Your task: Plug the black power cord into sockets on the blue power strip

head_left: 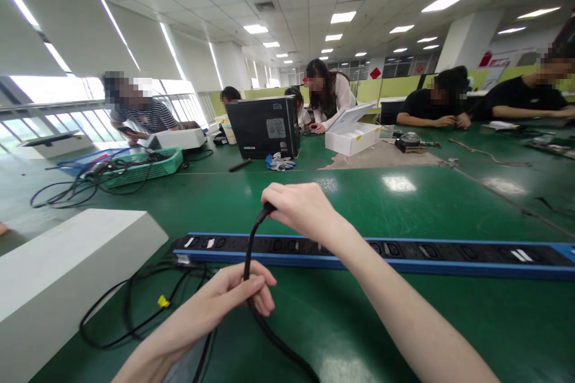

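Gripped in my right hand is the plug end of a black power cord, raised above a long blue and black power strip. Most of the plug is hidden by the fingers. Lower down, my left hand has its fingers curled around the same cord, which runs past the thumb and off the bottom edge. The strip lies across the green table with a row of sockets facing up. Loops of thin black cable with a yellow tag rest left of my left hand.
A long white box stands at the left. Further back are a green basket with tangled cables, a black computer case, grey-blue gloves and an open white carton. Several people sit or lean around the far side.
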Demonstrator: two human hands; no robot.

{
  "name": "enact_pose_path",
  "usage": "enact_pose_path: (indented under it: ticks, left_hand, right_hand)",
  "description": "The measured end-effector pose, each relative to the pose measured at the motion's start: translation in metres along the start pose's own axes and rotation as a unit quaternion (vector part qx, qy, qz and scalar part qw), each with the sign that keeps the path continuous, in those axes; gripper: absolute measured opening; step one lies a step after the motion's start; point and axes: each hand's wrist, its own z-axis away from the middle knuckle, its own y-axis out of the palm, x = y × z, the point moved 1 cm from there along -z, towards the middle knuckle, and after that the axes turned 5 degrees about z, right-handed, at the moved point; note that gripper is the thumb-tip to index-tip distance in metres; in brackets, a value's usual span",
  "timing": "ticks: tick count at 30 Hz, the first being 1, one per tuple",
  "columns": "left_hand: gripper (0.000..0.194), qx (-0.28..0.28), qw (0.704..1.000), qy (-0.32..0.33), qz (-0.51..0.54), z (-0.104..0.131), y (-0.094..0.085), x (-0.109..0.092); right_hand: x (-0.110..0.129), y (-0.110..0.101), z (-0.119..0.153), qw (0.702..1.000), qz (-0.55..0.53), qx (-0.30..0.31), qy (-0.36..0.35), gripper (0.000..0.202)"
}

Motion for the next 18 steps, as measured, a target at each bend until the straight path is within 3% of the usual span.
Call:
enact_pose_path:
  ticks: [4, 6, 9, 12, 14, 16, 18]
  left_hand:
    - [0.037, 0.05, 0.987, 0.009, 0.155, 0.01, 0.059, -0.006]
    - [0.039, 0.049, 0.98, 0.038, 0.188, 0.012, 0.084, -0.018]
    - [0.038, -0.02, 0.97, 0.119, 0.209, 0.01, 0.093, -0.056]
    - [0.028, -0.108, 0.958, 0.206, 0.167, 0.0, 0.061, -0.106]
    - [0.024, -0.123, 0.965, 0.204, 0.108, -0.015, 0.027, -0.125]
    - [0.029, -0.128, 0.973, 0.179, 0.071, -0.034, -0.011, -0.12]
    - [0.035, -0.141, 0.977, 0.153, 0.056, -0.055, -0.045, -0.091]
  right_hand:
    - [-0.028, -0.042, -0.012, 0.997, 0.033, -0.068, 0.023, 0.014]
    - [-0.043, -0.066, -0.013, 0.994, 0.028, -0.095, 0.05, 0.017]
    - [-0.062, -0.091, -0.009, 0.99, 0.028, -0.107, 0.084, 0.028]
    - [-0.07, -0.095, 0.003, 0.993, 0.015, -0.058, 0.102, 0.036]
    - [-0.068, -0.084, 0.014, 0.993, -0.014, 0.001, 0.115, 0.037]
    - [-0.061, -0.067, 0.025, 0.986, -0.062, 0.066, 0.14, 0.037]
    - [-0.051, -0.043, 0.032, 0.968, -0.129, 0.122, 0.18, 0.036]
